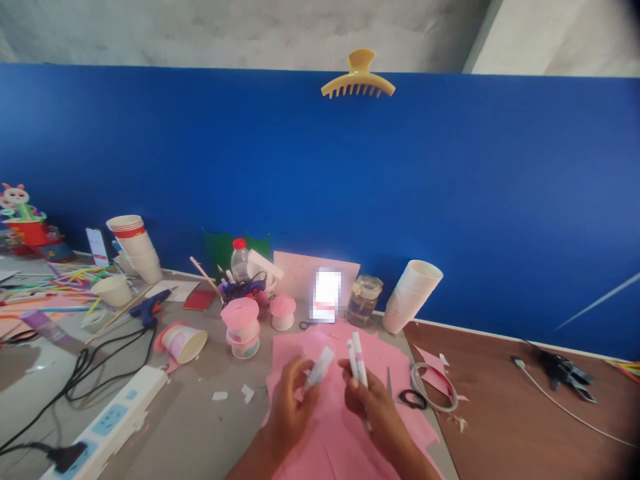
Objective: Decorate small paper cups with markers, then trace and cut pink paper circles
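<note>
My left hand holds a small white cap or tube piece between the fingers. My right hand grips two white pens or markers that point upward. Both hands hover close together, a few centimetres apart, above pink paper sheets spread on the grey table. Black-handled scissors lie just right of my right hand, beside a tape ring.
Pink-topped paper cup pieces, a tipped cup, a blue glue gun, a power strip with cables, cup stacks, a glass jar, a bottle and colourful sticks crowd the table. A hair claw sits on the blue partition.
</note>
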A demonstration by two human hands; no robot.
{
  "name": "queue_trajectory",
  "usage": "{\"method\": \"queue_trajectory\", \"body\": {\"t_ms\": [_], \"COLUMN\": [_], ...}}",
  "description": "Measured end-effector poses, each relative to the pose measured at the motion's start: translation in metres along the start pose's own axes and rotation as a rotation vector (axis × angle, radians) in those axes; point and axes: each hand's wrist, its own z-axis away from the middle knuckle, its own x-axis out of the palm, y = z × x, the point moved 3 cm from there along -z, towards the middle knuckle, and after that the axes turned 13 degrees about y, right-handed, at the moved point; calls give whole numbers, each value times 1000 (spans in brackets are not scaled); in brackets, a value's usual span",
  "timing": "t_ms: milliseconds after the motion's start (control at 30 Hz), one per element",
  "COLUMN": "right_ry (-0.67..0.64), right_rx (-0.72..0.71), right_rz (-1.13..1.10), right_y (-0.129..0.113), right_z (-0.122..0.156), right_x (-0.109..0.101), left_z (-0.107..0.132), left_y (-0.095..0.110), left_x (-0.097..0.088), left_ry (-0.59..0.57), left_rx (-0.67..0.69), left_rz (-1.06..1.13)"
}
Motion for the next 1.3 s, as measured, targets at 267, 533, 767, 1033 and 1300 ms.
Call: {"method": "queue_trajectory", "body": {"t_ms": [267, 533, 767, 1033, 1300], "right_ry": [173, 275, 77, 27, 41], "right_rx": [98, -220, -149, 132, 210], "right_rz": [-46, 1074, 1232, 534, 322], "right_y": [5, -51, -39, 2, 19], "right_z": [1, -26, -23, -26, -33], "right_x": [1, -62, -56, -5, 37], "left_z": [21, 0, -4, -8, -18], "left_y": [23, -21, -39, -34, -30], "left_x": [17, 5, 16, 20, 15], "left_ry": [-341, 100, -60, -81, -63], "left_rx": [341, 15, -354, -459, -454], "left_rz": [-15, -324, -135, -30, 14]}}
